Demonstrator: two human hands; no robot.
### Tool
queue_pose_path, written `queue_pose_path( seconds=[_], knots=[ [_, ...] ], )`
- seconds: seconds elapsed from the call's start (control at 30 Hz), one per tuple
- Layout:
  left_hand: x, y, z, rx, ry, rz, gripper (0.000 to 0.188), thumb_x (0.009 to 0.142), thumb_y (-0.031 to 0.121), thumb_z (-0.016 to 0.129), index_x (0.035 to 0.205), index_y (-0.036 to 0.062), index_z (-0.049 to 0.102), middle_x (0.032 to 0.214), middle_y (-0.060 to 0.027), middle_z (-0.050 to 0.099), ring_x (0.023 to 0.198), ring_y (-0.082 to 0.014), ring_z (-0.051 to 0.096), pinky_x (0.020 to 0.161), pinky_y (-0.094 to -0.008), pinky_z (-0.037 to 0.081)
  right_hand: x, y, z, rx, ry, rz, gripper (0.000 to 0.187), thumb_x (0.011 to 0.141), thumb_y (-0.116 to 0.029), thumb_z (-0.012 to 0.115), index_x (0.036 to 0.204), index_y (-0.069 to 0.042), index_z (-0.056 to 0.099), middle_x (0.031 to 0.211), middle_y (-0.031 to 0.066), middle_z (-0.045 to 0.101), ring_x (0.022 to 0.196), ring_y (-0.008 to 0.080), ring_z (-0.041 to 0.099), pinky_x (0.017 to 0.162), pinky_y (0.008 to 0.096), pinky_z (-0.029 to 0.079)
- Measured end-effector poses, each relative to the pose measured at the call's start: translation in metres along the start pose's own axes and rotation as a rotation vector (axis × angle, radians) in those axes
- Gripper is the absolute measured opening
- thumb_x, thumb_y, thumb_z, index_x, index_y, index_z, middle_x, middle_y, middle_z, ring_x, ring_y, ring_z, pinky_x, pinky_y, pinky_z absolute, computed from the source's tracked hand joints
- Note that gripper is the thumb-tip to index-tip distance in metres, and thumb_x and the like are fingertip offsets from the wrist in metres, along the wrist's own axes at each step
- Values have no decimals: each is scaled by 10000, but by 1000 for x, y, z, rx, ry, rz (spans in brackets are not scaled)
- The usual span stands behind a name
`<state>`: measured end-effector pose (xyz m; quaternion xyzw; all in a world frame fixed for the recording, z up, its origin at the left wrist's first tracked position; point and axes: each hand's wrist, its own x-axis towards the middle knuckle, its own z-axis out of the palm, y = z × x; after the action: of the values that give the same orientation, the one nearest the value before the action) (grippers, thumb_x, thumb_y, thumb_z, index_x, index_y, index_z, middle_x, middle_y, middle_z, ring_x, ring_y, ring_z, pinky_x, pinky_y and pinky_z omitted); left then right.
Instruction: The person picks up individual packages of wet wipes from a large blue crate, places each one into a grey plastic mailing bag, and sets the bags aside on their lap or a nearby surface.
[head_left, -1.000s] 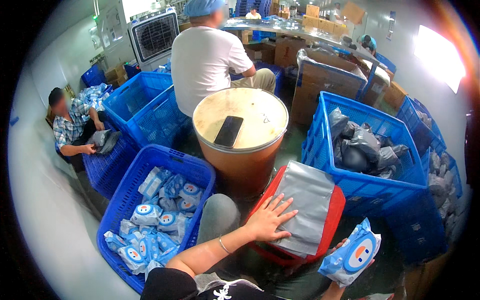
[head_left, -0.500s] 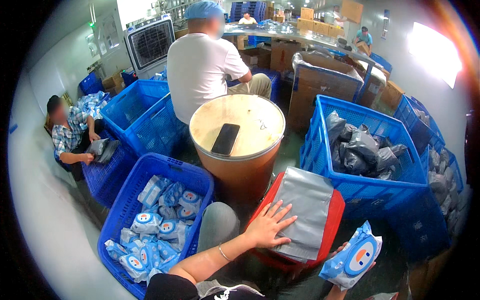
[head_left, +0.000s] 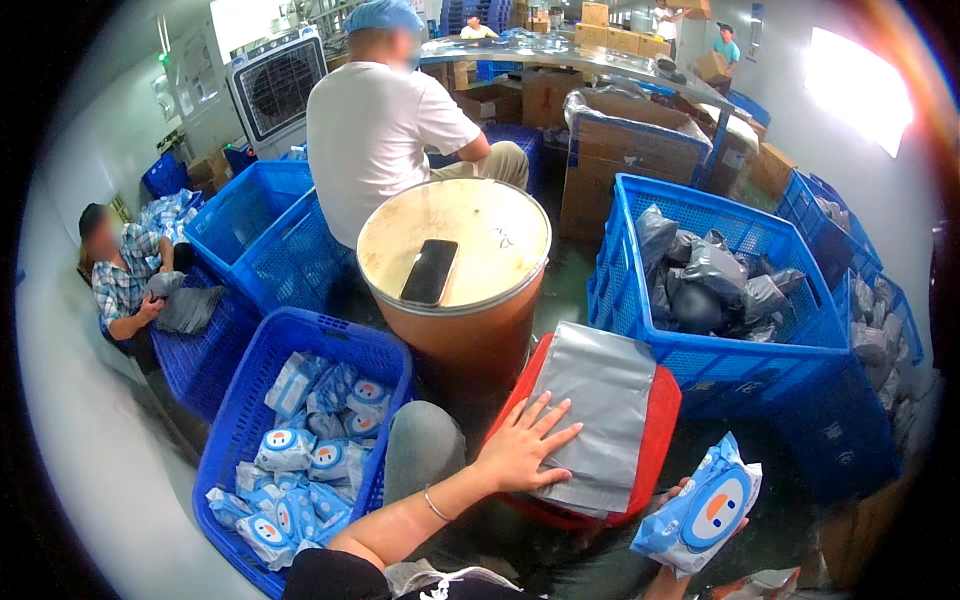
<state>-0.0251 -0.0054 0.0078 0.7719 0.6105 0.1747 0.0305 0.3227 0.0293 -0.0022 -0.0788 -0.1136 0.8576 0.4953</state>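
My left hand (head_left: 525, 448) lies flat with fingers spread on a stack of grey plastic mailing bags (head_left: 600, 400). The bags rest on a red stool (head_left: 662, 425) in front of me. To the right of the stool, my right hand (head_left: 676, 491) grips a blue and white pack of wipes (head_left: 700, 508) with a round cartoon face on it. The pack is tilted and covers most of that hand. At my left, a blue basket (head_left: 228, 425) holds several similar packs of wipes (head_left: 290, 450).
A phone (head_left: 430, 271) lies on a brown drum (head_left: 450, 325) beyond my knee. Right of it, a blue crate (head_left: 740, 365) holds filled grey bags (head_left: 715, 270). A person in white (head_left: 385, 140) sits behind the drum; another (head_left: 125, 265) handles grey bags at far left.
The whole scene has shifted slightly left and up in the picture. Both my hands keep their hold. The co-worker at far left has moved the grey bag, and a distant person at right stands more upright.
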Motion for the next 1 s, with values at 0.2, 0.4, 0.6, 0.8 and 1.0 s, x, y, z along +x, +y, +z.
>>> queue_pose_path(
  seconds=[0.2,0.4,0.6,0.8,1.0],
  knots=[
    [-2,4,-1,11,-17,0,741,875,660,519,1486,256,412,1598,-121,249,1462,-395,205,1167,-548,177,0,-9,8,-79,-131,78,1021,765,-692,675,1424,20,357,1391,248,503,1252,422,525,1058,591,394],
    [0,2,-5,-10,-16,-2,743,872,646,541,1485,247,414,1595,-123,255,1458,-400,212,1164,-556,191,2,0,17,90,-110,92,1025,766,-693,674,1425,23,353,1392,256,498,1252,431,522,1052,596,398],
    [-1,4,-3,1,-35,-3,749,870,653,538,1490,254,407,1598,-122,249,1465,-397,199,1172,-554,175,1,0,9,-47,-77,21,1045,740,-725,669,1425,6,370,1375,235,528,1243,408,540,1109,606,317],
    [1,2,-1,16,-44,1,747,868,667,528,1478,250,427,1592,-134,259,1465,-400,197,1180,-545,162,6,10,17,32,289,-160,1095,697,-851,561,1472,-109,349,1282,275,549,1124,464,565,1056,674,344],
    [2,5,-8,29,-58,-8,745,865,660,541,1476,248,431,1589,-136,264,1464,-385,200,1186,-531,158,43,22,48,-352,255,-225,782,898,-606,531,1451,-70,392,1402,162,503,1250,336,523,1070,494,422]
  ],
)
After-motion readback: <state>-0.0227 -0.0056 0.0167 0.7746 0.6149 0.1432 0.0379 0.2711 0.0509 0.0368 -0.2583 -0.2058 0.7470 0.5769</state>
